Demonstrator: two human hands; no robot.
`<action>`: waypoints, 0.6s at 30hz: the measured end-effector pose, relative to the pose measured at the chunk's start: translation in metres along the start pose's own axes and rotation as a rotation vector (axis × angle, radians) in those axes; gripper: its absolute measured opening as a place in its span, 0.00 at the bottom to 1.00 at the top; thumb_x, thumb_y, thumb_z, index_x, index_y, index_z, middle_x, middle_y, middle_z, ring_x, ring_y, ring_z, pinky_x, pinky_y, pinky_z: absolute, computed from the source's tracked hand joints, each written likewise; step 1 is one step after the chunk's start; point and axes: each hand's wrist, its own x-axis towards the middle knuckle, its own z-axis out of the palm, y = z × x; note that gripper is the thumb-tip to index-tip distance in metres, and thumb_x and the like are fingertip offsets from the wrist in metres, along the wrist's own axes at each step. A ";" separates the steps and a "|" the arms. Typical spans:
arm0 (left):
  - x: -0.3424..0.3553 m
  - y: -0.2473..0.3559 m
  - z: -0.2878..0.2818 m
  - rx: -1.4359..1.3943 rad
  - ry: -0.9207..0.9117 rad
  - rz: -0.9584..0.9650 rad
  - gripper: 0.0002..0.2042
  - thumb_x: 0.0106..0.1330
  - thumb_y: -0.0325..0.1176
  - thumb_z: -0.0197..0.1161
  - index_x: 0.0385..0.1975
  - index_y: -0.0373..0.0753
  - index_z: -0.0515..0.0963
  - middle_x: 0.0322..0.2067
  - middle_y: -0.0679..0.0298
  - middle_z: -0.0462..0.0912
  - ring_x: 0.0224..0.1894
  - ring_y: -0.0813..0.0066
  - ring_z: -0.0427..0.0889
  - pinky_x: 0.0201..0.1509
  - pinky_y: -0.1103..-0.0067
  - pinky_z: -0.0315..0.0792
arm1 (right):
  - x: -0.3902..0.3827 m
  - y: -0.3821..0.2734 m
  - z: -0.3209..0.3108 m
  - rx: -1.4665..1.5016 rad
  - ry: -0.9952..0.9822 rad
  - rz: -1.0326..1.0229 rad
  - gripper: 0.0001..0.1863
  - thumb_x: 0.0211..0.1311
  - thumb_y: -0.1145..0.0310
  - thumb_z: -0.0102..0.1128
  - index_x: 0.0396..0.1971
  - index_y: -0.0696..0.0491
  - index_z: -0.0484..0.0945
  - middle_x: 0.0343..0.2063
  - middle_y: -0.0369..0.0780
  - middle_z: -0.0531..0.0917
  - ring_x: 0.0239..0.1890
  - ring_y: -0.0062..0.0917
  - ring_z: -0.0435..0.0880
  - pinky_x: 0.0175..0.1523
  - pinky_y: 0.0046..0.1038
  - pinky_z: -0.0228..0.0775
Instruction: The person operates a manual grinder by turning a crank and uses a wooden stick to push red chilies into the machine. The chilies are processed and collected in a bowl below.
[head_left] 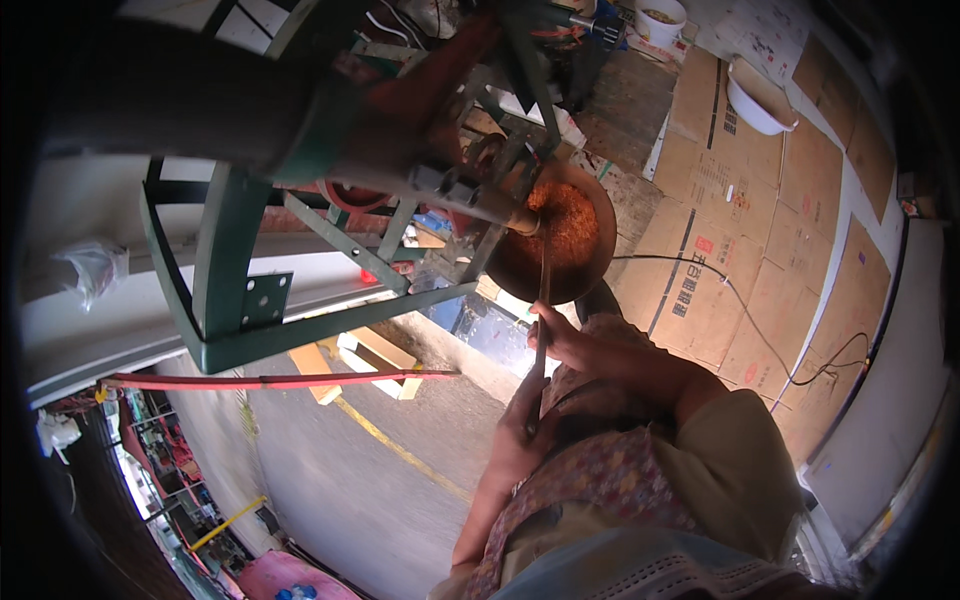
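A long thin stick (546,268) runs from my body up into a round brown metal bowl (606,240). My right hand (562,338) is closed round the stick just below the bowl's near rim. Lower on the same stick, near its end, my left hand (522,412) is wrapped round it. Orange-red crumbly stuff (572,215) lies in the bowl, and the stick's far end is lost at its surface, so its shape cannot be told. A metal shaft (465,190) reaches over the bowl from the left, its tip close to the stick.
A green metal frame (225,260) carrying a dark thick cylinder (180,110) stands on the left. Flattened cardboard (735,260) covers the floor to the right, with a black cable (745,300) across it. A white basin (755,98) and a white bucket (660,22) stand farther off.
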 end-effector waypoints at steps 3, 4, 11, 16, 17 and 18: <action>0.022 -0.010 0.009 0.359 0.089 0.019 0.19 0.59 0.24 0.57 0.52 0.35 0.71 0.44 0.52 0.80 0.43 0.53 0.82 0.46 0.68 0.76 | 0.011 -0.004 0.009 0.254 0.293 0.213 0.13 0.56 0.63 0.55 0.29 0.56 0.63 0.11 0.41 0.62 0.08 0.29 0.63 0.13 0.31 0.57; 0.030 -0.017 0.012 0.478 0.078 0.006 0.18 0.60 0.25 0.56 0.51 0.36 0.72 0.42 0.54 0.81 0.39 0.52 0.82 0.42 0.67 0.77 | 0.016 -0.006 0.011 0.249 0.311 0.197 0.13 0.56 0.63 0.55 0.28 0.56 0.63 0.11 0.40 0.62 0.08 0.29 0.63 0.13 0.31 0.57; 0.086 -0.094 0.060 0.889 0.052 0.021 0.12 0.62 0.35 0.59 0.43 0.40 0.72 0.32 0.59 0.80 0.24 0.57 0.82 0.26 0.64 0.77 | 0.064 -0.011 -0.020 0.259 0.369 0.192 0.14 0.54 0.67 0.56 0.16 0.50 0.60 0.08 0.35 0.58 0.05 0.23 0.60 0.09 0.27 0.51; 0.154 -0.154 0.085 0.960 0.020 0.111 0.08 0.63 0.36 0.57 0.37 0.41 0.71 0.26 0.59 0.79 0.23 0.56 0.81 0.25 0.64 0.76 | 0.127 -0.025 -0.053 0.314 0.370 0.144 0.15 0.49 0.71 0.59 0.15 0.48 0.60 0.07 0.32 0.58 0.05 0.20 0.59 0.09 0.24 0.52; 0.161 -0.162 0.082 0.981 0.009 0.121 0.07 0.63 0.35 0.57 0.37 0.41 0.71 0.25 0.59 0.79 0.23 0.57 0.81 0.25 0.64 0.76 | 0.138 -0.023 -0.056 0.318 0.376 0.123 0.15 0.49 0.72 0.59 0.15 0.47 0.60 0.07 0.32 0.58 0.05 0.20 0.59 0.09 0.24 0.52; 0.164 -0.169 0.076 0.932 -0.043 0.074 0.07 0.63 0.34 0.56 0.38 0.42 0.73 0.24 0.59 0.78 0.22 0.58 0.82 0.24 0.65 0.76 | 0.146 -0.016 -0.055 0.299 0.431 0.103 0.12 0.48 0.71 0.60 0.16 0.50 0.64 0.08 0.34 0.60 0.06 0.23 0.62 0.11 0.26 0.56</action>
